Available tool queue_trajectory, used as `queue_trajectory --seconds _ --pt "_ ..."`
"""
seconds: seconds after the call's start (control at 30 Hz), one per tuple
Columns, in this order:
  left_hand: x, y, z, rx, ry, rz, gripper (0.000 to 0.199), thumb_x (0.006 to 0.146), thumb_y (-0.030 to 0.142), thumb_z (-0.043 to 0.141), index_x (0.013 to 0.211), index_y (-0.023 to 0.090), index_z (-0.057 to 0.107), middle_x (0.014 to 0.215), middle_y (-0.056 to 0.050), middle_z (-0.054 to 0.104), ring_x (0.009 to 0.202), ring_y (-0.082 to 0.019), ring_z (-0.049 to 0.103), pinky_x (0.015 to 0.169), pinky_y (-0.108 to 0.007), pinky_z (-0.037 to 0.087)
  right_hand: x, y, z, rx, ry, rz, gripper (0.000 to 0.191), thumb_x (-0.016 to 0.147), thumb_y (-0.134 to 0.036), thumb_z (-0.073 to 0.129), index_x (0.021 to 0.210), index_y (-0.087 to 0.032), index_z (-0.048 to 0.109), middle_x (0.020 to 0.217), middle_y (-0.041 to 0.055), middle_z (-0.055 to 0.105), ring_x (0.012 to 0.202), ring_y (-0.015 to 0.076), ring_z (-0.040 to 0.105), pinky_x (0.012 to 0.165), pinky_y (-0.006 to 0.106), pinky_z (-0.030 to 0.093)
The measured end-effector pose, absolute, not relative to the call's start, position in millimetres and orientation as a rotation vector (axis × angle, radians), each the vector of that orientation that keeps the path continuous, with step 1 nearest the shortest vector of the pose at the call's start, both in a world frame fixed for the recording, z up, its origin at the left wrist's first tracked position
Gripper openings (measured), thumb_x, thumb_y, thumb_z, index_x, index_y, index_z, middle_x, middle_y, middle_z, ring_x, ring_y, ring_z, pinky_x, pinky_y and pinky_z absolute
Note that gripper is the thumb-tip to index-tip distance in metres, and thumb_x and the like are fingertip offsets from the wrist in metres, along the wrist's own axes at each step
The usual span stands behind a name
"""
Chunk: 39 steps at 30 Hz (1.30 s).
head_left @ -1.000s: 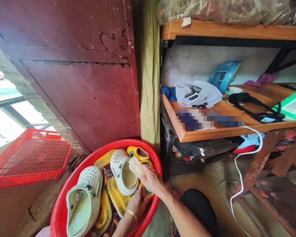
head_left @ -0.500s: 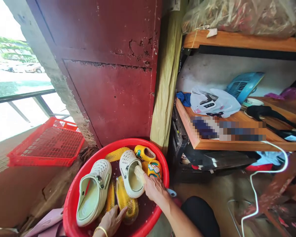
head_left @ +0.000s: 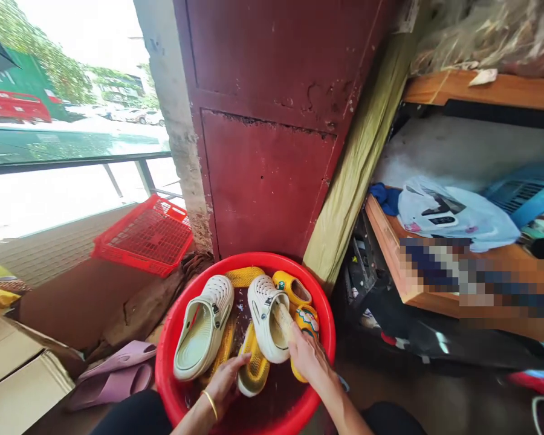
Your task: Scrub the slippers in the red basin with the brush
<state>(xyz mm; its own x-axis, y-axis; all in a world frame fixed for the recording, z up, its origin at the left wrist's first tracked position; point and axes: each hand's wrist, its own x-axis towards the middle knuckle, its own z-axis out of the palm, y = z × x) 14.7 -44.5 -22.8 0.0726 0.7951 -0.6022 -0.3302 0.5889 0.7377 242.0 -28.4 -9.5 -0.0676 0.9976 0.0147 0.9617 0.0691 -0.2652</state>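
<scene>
The brush [head_left: 281,316] slants lengthwise up-left, apparently into a white clog [head_left: 263,319].

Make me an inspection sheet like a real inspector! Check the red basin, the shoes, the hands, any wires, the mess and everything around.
Surface: red basin, dark liquid visible inside.
Things in use: white clogs, yellow slippers and small yellow shoes in the basin; pale brush inside one white clog.
Left hand: at a yellow slipper's edge; grip unclear.
Right hand: holds the brush.
Clutter: pink slippers, cardboard box and red crate, left of the basin.
Cables: white cord at the picture's lower right edge.
Surroundings: dark red door behind the basin; shelf with plastic bag and blue fan on the right.
</scene>
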Motion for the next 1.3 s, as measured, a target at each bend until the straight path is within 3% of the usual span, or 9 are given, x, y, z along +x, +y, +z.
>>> queue_trajectory --seconds 0.23,0.43,0.6,0.8,0.97,1.13,1.3 --pt "12 -46 -8 0.53 1.126 1.117 0.037 0.058 0.041 0.084 0.083 0.018 0.07 0.072 0.0 0.071 0.066 -0.018 0.065 0.063 -0.028 0.051 260 -16 -24 -2.001 -2.051 0.256 0.055 0.096 -0.024 0.04 0.149 -0.013 0.049 0.123 0.0158 0.072 0.112 0.025 0.069 0.096 0.034 0.052" --pt "13 -48 -11 0.637 1.159 1.15 0.032 0.057 0.035 0.08 0.077 0.022 0.058 0.063 0.006 0.063 0.057 -0.014 0.057 0.056 -0.025 0.045 248 -2 -40 -1.758 -1.942 0.122 0.05 0.094 -0.021 0.041 0.139 -0.013 0.061 0.125 0.0168 0.071 0.114 0.0273 0.068 0.098 0.04 0.053" --pt "11 -55 -8 0.668 1.185 1.17 0.032 0.058 0.037 0.077 0.082 0.023 0.06 0.069 0.004 0.067 0.065 -0.019 0.063 0.061 -0.029 0.049 232 10 -23 -1.707 -1.797 0.114 0.042 0.097 -0.03 0.043 0.129 -0.015 0.067 0.12 0.0153 0.074 0.112 0.0277 0.069 0.096 0.039 0.054" --pt "1 -49 -2 0.486 1.189 1.174 0.036 0.061 0.037 0.073 0.093 0.024 0.064 0.076 0.0 0.073 0.074 -0.026 0.071 0.069 -0.035 0.054 214 24 15 -1.527 -1.861 0.015 0.042 0.102 -0.033 0.041 0.135 -0.02 0.063 0.126 0.0117 0.071 0.114 0.0238 0.067 0.097 0.035 0.054" --pt "2 -48 -2 0.424 1.067 1.129 0.031 0.064 0.033 0.072 0.091 0.022 0.065 0.074 -0.001 0.071 0.073 -0.025 0.071 0.069 -0.034 0.053 215 63 44 -1.506 -2.108 -0.071 0.041 0.099 -0.028 0.047 0.136 -0.022 0.063 0.119 0.0101 0.072 0.102 0.0228 0.07 0.087 0.031 0.056" --pt "13 -52 -1 0.417 1.033 1.048 0.021 0.061 0.028 0.072 0.077 0.022 0.06 0.064 0.003 0.064 0.062 -0.018 0.064 0.062 -0.028 0.049 227 78 44 -1.577 -2.237 -0.058 0.04 0.099 -0.029 0.048 0.135 -0.025 0.065 0.113 0.0102 0.073 0.092 0.0238 0.07 0.079 0.032 0.055" --pt "9 -56 4 0.445 0.962 0.935 0.026 0.058 0.022 0.071 0.082 0.02 0.063 0.068 0.002 0.067 0.059 -0.017 0.064 0.059 -0.026 0.048 251 61 33 -1.633 -2.051 0.015 0.044 0.103 -0.03 0.04 0.138 -0.017 0.062 0.122 0.0156 0.071 0.105 0.0263 0.07 0.087 0.034 0.053"
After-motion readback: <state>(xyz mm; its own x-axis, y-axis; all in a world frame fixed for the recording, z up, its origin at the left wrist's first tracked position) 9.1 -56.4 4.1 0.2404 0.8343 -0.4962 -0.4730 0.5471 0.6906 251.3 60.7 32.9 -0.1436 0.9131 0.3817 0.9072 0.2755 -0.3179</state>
